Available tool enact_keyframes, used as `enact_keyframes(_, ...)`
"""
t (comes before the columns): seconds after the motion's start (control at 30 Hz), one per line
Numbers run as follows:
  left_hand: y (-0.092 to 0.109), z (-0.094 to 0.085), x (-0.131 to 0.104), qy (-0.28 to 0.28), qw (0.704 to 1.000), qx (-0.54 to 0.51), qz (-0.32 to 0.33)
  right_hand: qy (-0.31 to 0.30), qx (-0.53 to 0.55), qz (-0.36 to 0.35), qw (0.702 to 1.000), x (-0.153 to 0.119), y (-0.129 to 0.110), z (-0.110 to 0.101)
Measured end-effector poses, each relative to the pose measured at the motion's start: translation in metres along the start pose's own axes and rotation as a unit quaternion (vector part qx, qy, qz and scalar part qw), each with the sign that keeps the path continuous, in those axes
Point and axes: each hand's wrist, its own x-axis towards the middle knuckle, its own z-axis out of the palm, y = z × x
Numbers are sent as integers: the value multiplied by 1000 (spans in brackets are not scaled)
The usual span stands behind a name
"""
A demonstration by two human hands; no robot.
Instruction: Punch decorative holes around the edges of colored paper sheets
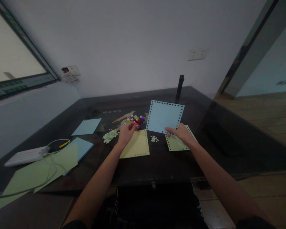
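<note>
The right hand (182, 133) has its fingers gripping the lower edge of one flat blue sheet (166, 117), border punched with tiny shapes, tilted up above the desk (157, 171) and partly over one of two yellow punched sheets (135, 147). The left hand (127, 133) curls its fingers beside the round-eyed red, green and purple punches (136, 120), whether gripping one I cannot tell! Two heaps of paper bits (110, 136) flank the nearer yellow sheet, and pale characters (112, 111) beyond are too blurred to read.
</note>
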Motion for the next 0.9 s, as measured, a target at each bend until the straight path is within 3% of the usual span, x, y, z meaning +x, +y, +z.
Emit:
enact_keyframes(0.2, -12, -19, 29, 43, 991, 127, 23, -10, -14, -14, 1000, 0, -2, -1)
enact_keyframes(0.37, -33, -17, 48, 32, 981, 189, 28, -9, -19, -12, 1000, 0, -2, -2)
enact_keyframes(0.5, -41, -11, 48, 14, 973, 222, 58, -8, -17, -7, 1000, -1, -4, -2)
enact_keyframes(0.9, -38, 3, 40, -13, 963, 247, 108, -15, -4, 10, 1000, -6, -14, -2)
